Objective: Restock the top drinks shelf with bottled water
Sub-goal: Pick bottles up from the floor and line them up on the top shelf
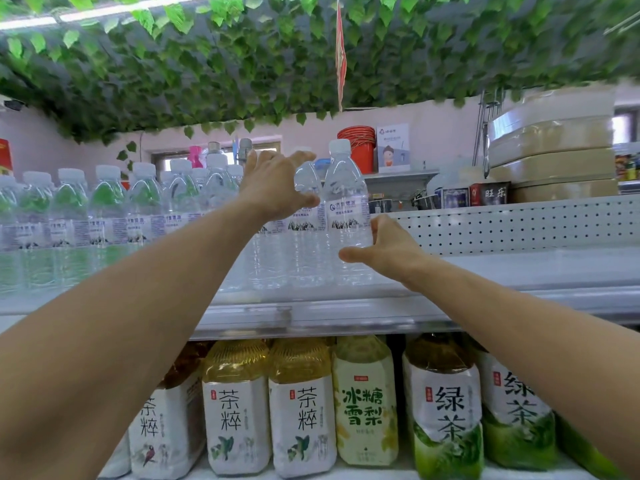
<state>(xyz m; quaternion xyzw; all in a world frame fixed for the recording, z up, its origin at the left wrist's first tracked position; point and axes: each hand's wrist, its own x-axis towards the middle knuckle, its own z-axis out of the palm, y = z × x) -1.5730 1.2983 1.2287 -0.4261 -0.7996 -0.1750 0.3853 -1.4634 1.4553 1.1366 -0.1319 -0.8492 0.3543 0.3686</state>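
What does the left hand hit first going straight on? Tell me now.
The left hand would first meet the clear water bottle framed between its thumb and fingers; whether they already touch is unclear.

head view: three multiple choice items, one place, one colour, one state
1. The red bucket stands: A) behind the rightmost water bottle, further back B) on the floor C) inside a fridge
2. The water bottle caps are: A) blue B) white C) red
3. The right hand: A) hangs free B) grips the rightmost water bottle low down C) holds a price tag
Answers: 1 A, it shows just past that bottle's cap; 2 B, every cap in the row is white; 3 B, thumb and fingers wrap the bottle's lower part.
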